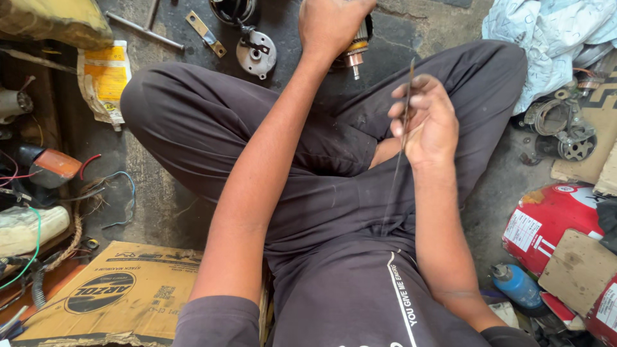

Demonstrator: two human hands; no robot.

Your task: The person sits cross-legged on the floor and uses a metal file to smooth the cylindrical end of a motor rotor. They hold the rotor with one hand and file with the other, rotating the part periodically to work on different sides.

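Motor armature (pixel 355 48) sits on the concrete floor (pixel 160 205) beyond our crossed legs, and our left hand (pixel 331 22) is clenched over its top. From the head view, our right hand (pixel 427 125) pinches a thin metal rod (pixel 403 109) upright above our lap (its lower end is blurred). A round metal end cover (pixel 256 53) lies just beside the armature. Flattened cardboard (pixel 122 292) lies by our left knee.
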